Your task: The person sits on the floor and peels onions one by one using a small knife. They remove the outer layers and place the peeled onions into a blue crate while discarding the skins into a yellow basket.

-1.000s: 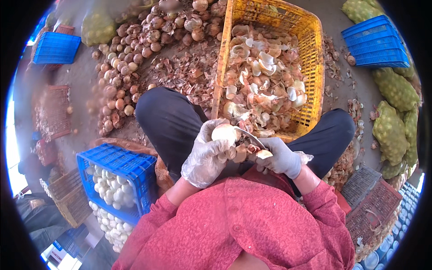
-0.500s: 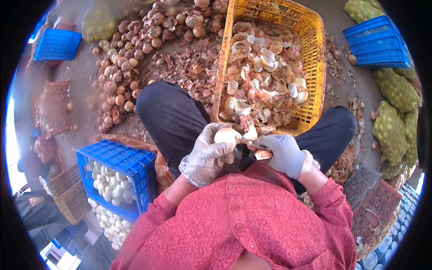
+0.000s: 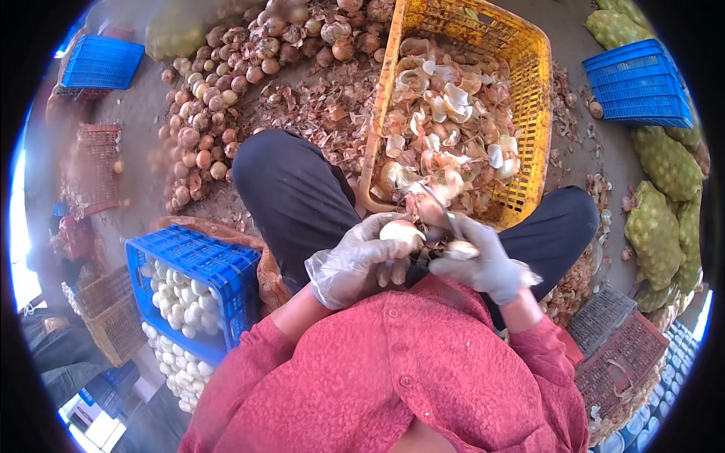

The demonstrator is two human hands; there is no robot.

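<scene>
The left hand, in a thin see-through glove, has its thumb and fingers closed around an onion. The onion is mostly white, with some brown skin on top. It is just in front of the near end of the yellow crate, on the side closest to the person's body. The right hand has a pale glove too, and it is wrapped around a knife. The thin blade tilts up and to the left, over the near end of the yellow crate. A small pale bit shows by the right thumb, but I cannot tell what it is. The two hands are near each other, not touching.

The person's knees, in dark pants, are at the two sides of the yellow crate's near end. Inside the yellow crate is a big heap of onion peels, brown, pink and white. To the left of the yellow crate, dry skin scraps cover the floor, and past them is a pile of brown onions. To the left of the yellow crate and closer to the body, a blue basket holds white onions. Well to the right of the yellow crate are more blue crates and lumpy green sacks.
</scene>
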